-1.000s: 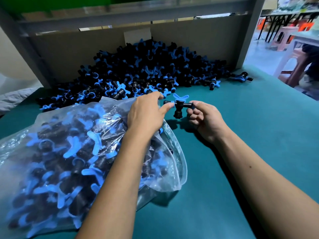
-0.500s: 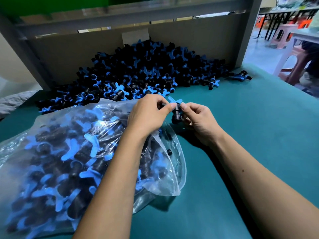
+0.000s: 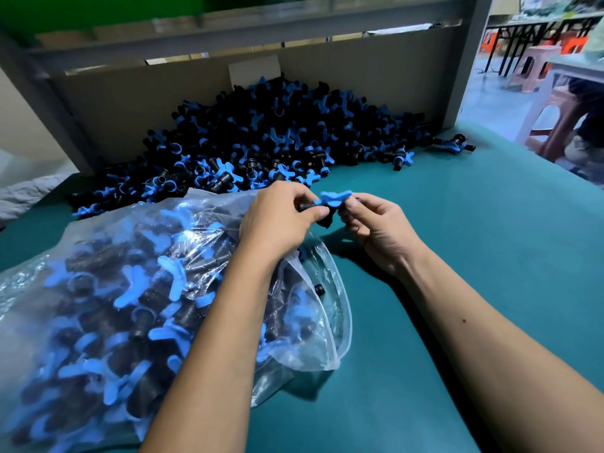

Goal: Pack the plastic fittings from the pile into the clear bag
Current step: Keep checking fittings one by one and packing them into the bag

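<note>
At twelve o'clock on the green worktop, the pile is still sitting large; at eight o'clock the clear bag is bulging, nearly full by my reckoning. Dead centre, left hand and right hand are both pinching one fitting just above the bag's mouth. No readable writing is showing anywhere.

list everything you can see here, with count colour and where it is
held fitting: one, black with blue handle, between both hands
pile of fittings: too many to count, black and blue, back of table
stray fittings: a few, black and blue, right of pile
clear bag: one, nearly full of fittings, front left
table: one, teal
stools: two, pinkish, far right
left hand: pinches fitting
right hand: pinches fitting
</note>
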The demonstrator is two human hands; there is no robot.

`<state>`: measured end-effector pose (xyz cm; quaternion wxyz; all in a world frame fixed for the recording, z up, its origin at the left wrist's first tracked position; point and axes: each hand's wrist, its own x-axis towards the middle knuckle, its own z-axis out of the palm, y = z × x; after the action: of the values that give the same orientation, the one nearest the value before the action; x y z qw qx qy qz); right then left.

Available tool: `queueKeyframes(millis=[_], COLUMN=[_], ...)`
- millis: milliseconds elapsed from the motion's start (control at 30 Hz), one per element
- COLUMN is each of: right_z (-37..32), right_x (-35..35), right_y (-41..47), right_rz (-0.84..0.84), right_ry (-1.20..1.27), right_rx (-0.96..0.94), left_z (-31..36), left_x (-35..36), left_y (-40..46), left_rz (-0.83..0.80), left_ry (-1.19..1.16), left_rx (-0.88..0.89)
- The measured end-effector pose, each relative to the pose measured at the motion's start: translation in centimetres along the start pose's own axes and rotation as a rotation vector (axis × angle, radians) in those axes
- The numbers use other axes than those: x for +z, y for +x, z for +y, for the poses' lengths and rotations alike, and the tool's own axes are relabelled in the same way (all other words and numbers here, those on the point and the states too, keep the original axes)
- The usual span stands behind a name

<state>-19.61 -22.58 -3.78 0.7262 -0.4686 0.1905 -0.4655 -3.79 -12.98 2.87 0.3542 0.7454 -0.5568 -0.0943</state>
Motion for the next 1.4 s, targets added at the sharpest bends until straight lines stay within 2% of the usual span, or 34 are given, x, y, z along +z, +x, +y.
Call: queueKeyframes(millis=[100,267,333,433,500,633,767,900,967,1033,1100,1200,1300,1400], right_z=[0.0,-0.3,-0.2,-0.4,-0.4,0.6,1.2,1.2,1.2,1.0,0.4,-0.3,-0.5,-0.3], right_x=[0.0,-0.2,-0.2,-0.6,-0.9,0.1,1.6,1.6,1.7,2.0,2.1,2.0,2.0,1.6], right_y=[-0.1,-0.2,-0.1,0.3,0.4,0.1,-0.7,-0.6,-0.5,-0.5,-0.6,-0.7,-0.7,-0.7], right_rz=[-0.079,-0.118,-0.053,0.163,0.235,0.326,0.148,0.187,0.222,0.201,0.161,0.125,0.13,0.091], right_ry=[-0.005,-0.039,-0.031,0.084,0.073,-0.368,-0.817,-0.885,-0.694,-0.288,0.004,0.308,0.394,0.327], right_rx=[0.009,-0.013,-0.027,-0.049,-0.074,-0.223,-0.434,-0.513,-0.382,-0.149,0.032,0.182,0.21,0.183], left_z=[0.1,0.2,0.2,0.4,0.5,0.7,1.1,1.2,1.1,0.9,0.7,0.5,0.5,0.5], left_x=[0.0,-0.1,-0.1,-0.1,0.0,0.1,-0.1,-0.2,-0.2,-0.3,-0.3,-0.4,-0.4,-0.5], left_y=[-0.3,-0.4,-0.4,-0.2,-0.1,-0.2,-0.4,-0.7,-0.7,-0.7,-0.6,-0.4,-0.2,-0.2], left_rz=[-0.031,-0.039,-0.022,0.006,0.022,0.108,0.134,0.053,0.061,0.071,0.088,0.171,0.241,0.332], left_ry=[0.088,0.081,0.063,0.01,0.015,-0.009,0.011,0.039,0.009,-0.081,-0.107,-0.119,-0.218,-0.278], left_rx=[0.009,0.016,0.008,-0.031,-0.046,-0.104,-0.115,-0.064,-0.048,-0.062,-0.079,-0.1,-0.103,-0.084])
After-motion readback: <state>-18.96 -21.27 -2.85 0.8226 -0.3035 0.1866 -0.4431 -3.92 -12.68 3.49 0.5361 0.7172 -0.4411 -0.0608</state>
